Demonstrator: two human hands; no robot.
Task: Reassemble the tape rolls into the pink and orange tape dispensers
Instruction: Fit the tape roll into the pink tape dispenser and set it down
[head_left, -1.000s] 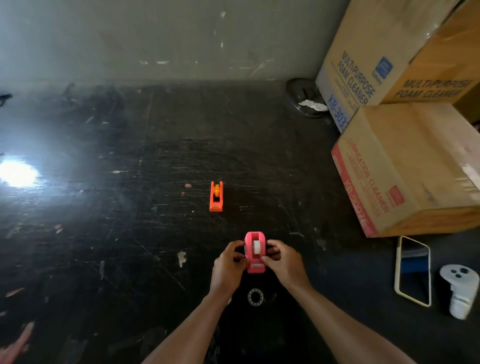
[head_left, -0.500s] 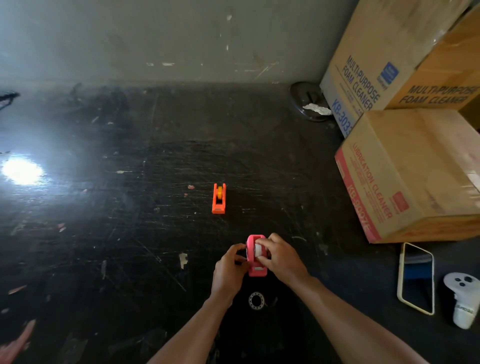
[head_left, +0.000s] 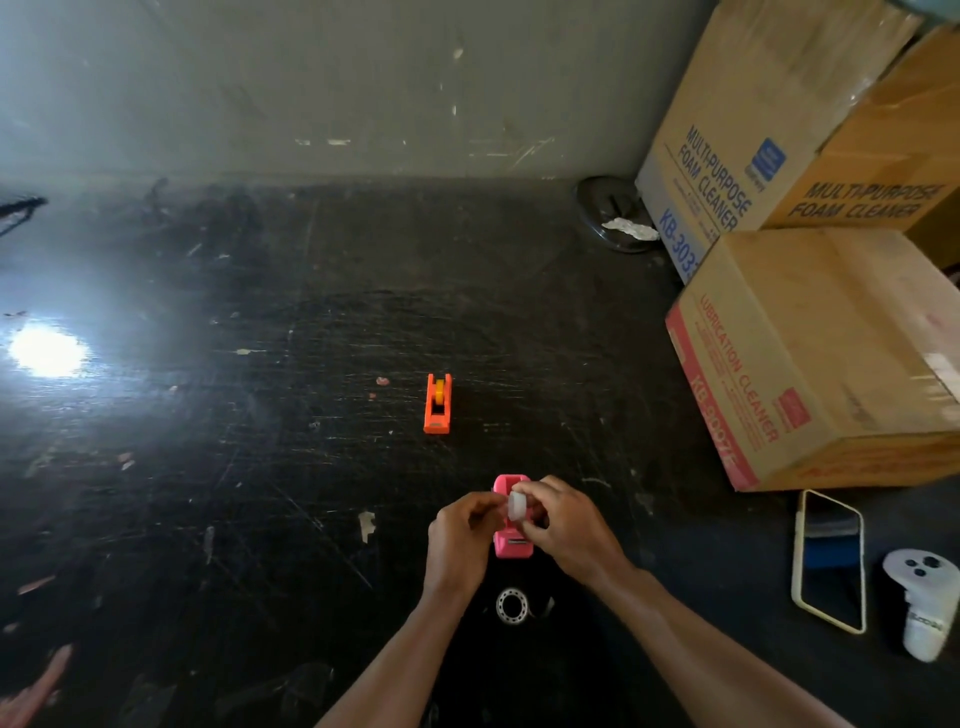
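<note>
One of the two dispensers looks finished from where I sit: the orange tape dispenser (head_left: 437, 404) stands on the dark floor (head_left: 260, 467) farther out, with what looks like a yellow roll (head_left: 439, 389) sitting in its cradle. The pink tape dispenser (head_left: 511, 519) is right in front of me, and this one is not done. My right hand (head_left: 563, 525) pinches the whitish tape roll (head_left: 516, 505) between fingertips, just above the pink body, while my left hand (head_left: 460, 535) is curled closed against the dispenser's left side, steadying it. I judge the roll still has to drop into its slot. Near me a small ring-shaped part (head_left: 512, 605) lies loose on the floor; I cannot tell whether it belongs to either dispenser.
</note>
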